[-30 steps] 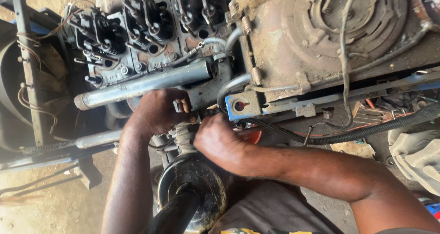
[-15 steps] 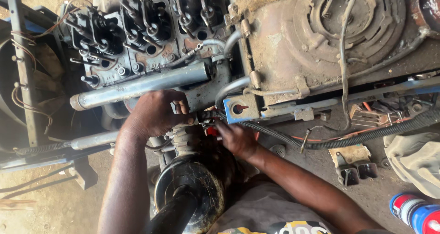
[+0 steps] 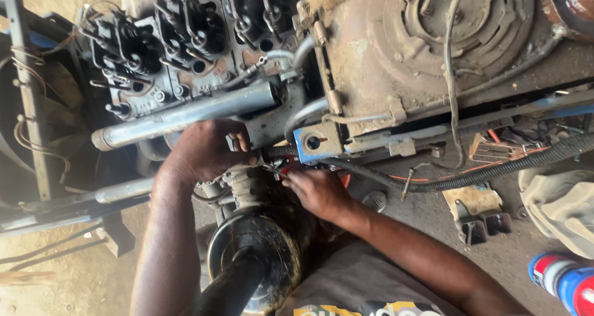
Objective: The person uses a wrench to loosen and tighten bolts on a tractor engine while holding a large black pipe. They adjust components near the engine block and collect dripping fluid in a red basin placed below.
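below the grey engine pipe point(image 3: 185, 115), left hand point(image 3: 207, 149) and right hand point(image 3: 318, 192) both clasp a small fitting point(image 3: 272, 166); exact grip unclear.

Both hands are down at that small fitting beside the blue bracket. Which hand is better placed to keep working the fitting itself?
Probably the right hand: its fingertips sit on the small fitting just below the blue bracket. The left hand is closed over the part above it, under the grey pipe, seemingly steadying.
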A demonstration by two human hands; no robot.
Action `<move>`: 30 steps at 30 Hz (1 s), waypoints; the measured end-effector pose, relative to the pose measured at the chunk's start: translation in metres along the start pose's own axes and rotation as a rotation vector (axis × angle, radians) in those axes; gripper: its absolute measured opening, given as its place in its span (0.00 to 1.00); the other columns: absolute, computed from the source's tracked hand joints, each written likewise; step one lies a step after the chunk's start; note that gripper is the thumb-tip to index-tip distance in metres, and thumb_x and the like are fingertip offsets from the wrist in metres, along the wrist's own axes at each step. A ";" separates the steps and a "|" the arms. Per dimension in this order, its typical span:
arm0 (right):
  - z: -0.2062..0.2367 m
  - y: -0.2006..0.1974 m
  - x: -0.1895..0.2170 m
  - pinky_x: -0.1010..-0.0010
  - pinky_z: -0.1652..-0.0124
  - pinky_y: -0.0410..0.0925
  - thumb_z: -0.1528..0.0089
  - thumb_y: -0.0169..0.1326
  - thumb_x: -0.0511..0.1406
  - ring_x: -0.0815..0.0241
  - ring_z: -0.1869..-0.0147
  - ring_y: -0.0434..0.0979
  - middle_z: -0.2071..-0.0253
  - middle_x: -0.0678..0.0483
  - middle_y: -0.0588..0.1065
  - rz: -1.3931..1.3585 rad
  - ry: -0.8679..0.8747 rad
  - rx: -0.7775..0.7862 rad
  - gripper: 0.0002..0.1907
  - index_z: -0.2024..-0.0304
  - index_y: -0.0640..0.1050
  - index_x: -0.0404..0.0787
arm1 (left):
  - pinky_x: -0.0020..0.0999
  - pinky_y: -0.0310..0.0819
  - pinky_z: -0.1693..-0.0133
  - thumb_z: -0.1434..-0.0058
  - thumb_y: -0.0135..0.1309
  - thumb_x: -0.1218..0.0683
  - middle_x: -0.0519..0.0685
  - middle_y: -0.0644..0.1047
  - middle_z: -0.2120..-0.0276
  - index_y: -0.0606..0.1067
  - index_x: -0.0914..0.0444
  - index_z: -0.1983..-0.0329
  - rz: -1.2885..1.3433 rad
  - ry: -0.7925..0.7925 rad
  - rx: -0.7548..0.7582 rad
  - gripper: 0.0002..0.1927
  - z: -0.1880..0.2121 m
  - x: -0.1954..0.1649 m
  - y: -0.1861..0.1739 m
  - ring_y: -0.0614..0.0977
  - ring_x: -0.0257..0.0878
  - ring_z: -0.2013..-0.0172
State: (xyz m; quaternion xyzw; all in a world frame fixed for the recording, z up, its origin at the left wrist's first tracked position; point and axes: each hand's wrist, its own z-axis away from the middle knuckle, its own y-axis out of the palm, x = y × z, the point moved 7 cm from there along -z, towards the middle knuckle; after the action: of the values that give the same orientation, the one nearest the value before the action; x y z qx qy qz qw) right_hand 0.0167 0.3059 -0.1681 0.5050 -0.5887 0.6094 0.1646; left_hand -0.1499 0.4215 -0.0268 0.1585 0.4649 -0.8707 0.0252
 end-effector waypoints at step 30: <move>-0.074 -0.046 0.147 0.76 0.88 0.65 0.43 0.58 0.29 0.67 0.82 0.74 0.81 0.52 0.73 0.869 -0.444 0.395 0.06 0.76 0.79 0.35 | 0.40 0.80 0.56 0.49 0.68 0.48 0.46 0.85 0.63 0.82 0.55 0.62 0.023 0.051 -0.044 0.13 0.001 0.001 -0.004 0.86 0.43 0.63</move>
State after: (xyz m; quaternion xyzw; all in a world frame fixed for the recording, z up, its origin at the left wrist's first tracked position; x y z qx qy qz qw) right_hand -0.0423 0.3251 -0.0087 0.3525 -0.6383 0.5992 -0.3305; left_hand -0.1514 0.4231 -0.0232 0.1854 0.4824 -0.8557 0.0266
